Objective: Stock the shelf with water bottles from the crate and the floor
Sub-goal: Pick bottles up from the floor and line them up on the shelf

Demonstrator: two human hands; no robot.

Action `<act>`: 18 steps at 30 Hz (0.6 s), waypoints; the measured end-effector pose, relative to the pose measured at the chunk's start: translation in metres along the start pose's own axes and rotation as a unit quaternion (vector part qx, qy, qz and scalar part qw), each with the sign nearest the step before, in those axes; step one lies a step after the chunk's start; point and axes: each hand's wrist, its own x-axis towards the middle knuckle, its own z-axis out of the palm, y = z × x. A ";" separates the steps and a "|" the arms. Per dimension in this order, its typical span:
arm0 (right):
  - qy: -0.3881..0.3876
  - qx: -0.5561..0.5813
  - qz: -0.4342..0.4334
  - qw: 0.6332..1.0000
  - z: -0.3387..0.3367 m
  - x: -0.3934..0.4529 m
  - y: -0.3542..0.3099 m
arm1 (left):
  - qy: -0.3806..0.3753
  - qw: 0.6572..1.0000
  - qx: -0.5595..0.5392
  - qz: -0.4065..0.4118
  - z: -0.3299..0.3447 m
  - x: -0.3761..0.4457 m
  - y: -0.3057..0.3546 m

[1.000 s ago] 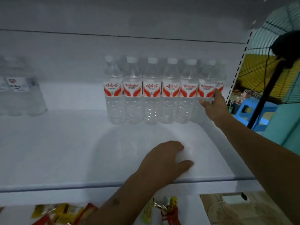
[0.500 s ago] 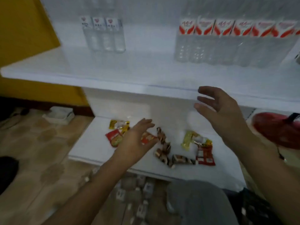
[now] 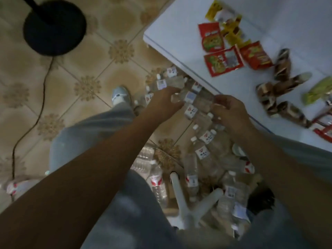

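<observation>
- Your left hand [image 3: 166,101] and right hand [image 3: 229,112] reach down over the water bottles [image 3: 203,153] lying jumbled on the tiled floor [image 3: 86,69].
- One clear bottle [image 3: 190,97] lies between your fingertips; left fingers curl at its end, right fingers curl near the other, but blur hides whether either actually grips.
- Beyond your right fingers, the white shelf [image 3: 172,42] holds red snack packets [image 3: 222,63] and brown wrapped sweets [image 3: 282,87].

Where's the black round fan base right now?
Head view, top left: the black fan base stands on the tiled floor, left of the white shelf.
</observation>
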 end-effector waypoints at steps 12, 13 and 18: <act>-0.110 -0.438 0.037 0.891 0.053 0.215 0.152 | -0.120 0.976 -0.048 -0.173 0.130 0.124 -0.109; -0.126 -0.474 0.020 0.871 0.055 0.225 0.161 | -0.145 0.971 -0.050 -0.182 0.143 0.126 -0.114; -0.141 -0.561 -0.083 0.812 0.066 0.250 0.189 | -0.176 0.938 -0.134 -0.266 0.196 0.131 -0.127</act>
